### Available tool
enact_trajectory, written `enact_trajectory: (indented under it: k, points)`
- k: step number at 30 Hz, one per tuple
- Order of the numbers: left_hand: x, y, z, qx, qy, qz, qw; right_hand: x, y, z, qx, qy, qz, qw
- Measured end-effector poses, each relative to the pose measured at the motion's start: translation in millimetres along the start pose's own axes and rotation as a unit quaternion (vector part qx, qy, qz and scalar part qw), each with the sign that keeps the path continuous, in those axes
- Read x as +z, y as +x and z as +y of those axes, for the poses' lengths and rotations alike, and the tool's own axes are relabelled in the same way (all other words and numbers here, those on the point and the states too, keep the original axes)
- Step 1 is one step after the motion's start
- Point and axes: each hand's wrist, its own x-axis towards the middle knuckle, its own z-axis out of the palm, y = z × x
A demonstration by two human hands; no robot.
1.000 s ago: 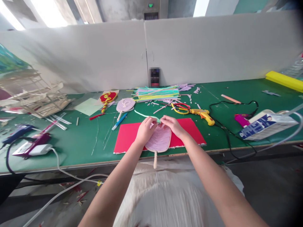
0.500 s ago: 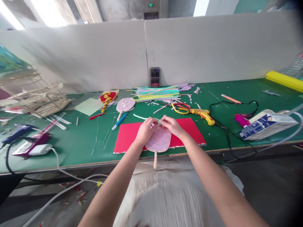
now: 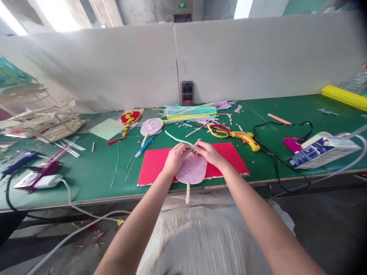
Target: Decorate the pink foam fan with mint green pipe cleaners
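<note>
My left hand (image 3: pixel 178 156) and my right hand (image 3: pixel 208 151) meet over the top of a lilac fan-shaped piece (image 3: pixel 191 172) with a cream rim and a short cream handle (image 3: pixel 187 194). Between my fingertips is a pale green pipe cleaner (image 3: pixel 174 138), coiled or bunched at the pinch. Its loose end curves up and left past my left hand. Both hands are closed in a pinch. The fan lies on a red board (image 3: pixel 155 164), its handle sticking out past the table's front edge. My fingers hide the fan's top.
Behind the board lie a bundle of coloured pipe cleaners (image 3: pixel 190 113), scissors (image 3: pixel 218 131) and a yellow glue gun (image 3: pixel 246 139). Left are a second lilac fan (image 3: pixel 151 126), a red-and-yellow fan (image 3: pixel 130 117) and a blue pen (image 3: pixel 145 146). A blue-and-white box (image 3: pixel 323 152) and black cable stand right.
The pipe cleaner's loose end has swung upward and shows a longer arc. My hands have stayed in nearly the same place over the fan.
</note>
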Motion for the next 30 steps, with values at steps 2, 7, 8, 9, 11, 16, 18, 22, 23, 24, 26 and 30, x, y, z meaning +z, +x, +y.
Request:
enact_trajectory:
  k: [2, 7, 8, 9, 11, 16, 18, 22, 23, 24, 26, 30]
  points:
    - [0.3, -0.3, -0.1, -0.002, 0.002, 0.003, 1.000, 0.2, 0.0, -0.1, -0.001, -0.003, 0.002, 1.000]
    - [0.0, -0.9, 0.7, -0.009, -0.002, 0.005, 1.000, 0.0, -0.8, -1.0, -0.005, -0.003, 0.000, 1.000]
    - [-0.2, -1.0, 0.9, -0.009, -0.002, 0.004, 1.000, -0.1, -0.9, -1.1, -0.006, -0.003, 0.000, 1.000]
    - [-0.3, -1.1, 1.0, -0.010, -0.003, 0.002, 1.000, -0.1, -1.0, -1.1, -0.006, -0.003, 0.001, 1.000]
    - [-0.5, -1.1, 0.9, -0.008, -0.007, 0.000, 1.000, 0.1, -1.0, -0.8, -0.007, -0.001, 0.002, 1.000]
    - [-0.9, 0.2, 1.3, -0.004, -0.022, -0.005, 1.000, 0.3, -0.1, 0.6, -0.006, -0.002, 0.006, 1.000]
    - [-1.5, 1.3, 1.8, -0.008, -0.030, -0.010, 0.999, 0.1, 0.3, 0.6, -0.009, -0.003, 0.013, 1.000]
    - [-1.7, 3.1, 1.8, -0.027, -0.044, -0.017, 0.999, 0.0, 0.6, 0.9, -0.017, -0.007, 0.020, 1.000]
    - [-1.4, 3.4, 1.4, -0.032, -0.044, -0.017, 0.998, 0.1, 0.6, 1.5, -0.017, -0.010, 0.019, 1.000]
    - [-1.1, 3.5, 1.1, -0.036, -0.044, -0.017, 0.998, 0.2, 0.7, 2.5, -0.017, -0.012, 0.017, 1.000]
    - [-0.3, 3.6, 0.4, -0.041, -0.041, -0.015, 0.998, 0.3, 0.9, 4.9, -0.011, -0.010, 0.017, 1.000]
    - [0.2, 3.6, -0.4, -0.049, -0.038, -0.016, 0.998, 0.3, 1.0, 7.7, 0.006, 0.011, 0.023, 1.000]
